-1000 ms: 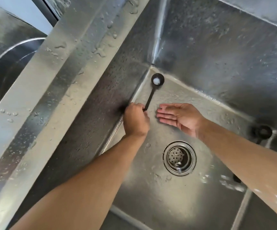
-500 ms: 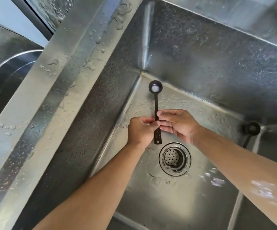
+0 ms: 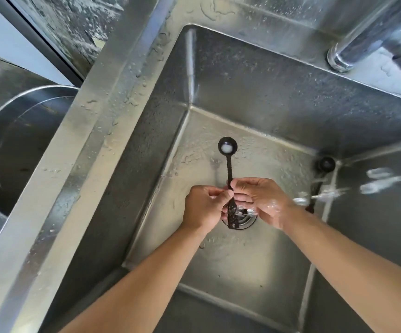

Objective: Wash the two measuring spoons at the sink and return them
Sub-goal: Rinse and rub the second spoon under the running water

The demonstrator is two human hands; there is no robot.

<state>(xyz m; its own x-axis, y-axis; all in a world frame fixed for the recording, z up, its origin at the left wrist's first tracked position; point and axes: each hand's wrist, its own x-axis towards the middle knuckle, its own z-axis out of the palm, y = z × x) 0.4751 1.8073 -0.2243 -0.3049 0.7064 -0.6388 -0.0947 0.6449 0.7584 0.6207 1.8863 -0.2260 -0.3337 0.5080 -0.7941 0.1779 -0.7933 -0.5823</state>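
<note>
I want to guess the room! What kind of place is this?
Probably a kitchen wash-up spot: a deep steel sink with a drain, a chrome faucet at its rim, and a black measuring spoon being washed.

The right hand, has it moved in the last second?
Yes. The right hand, earlier open and apart from the spoon, has closed onto its handle, now over the drain instead of beyond it.
</note>
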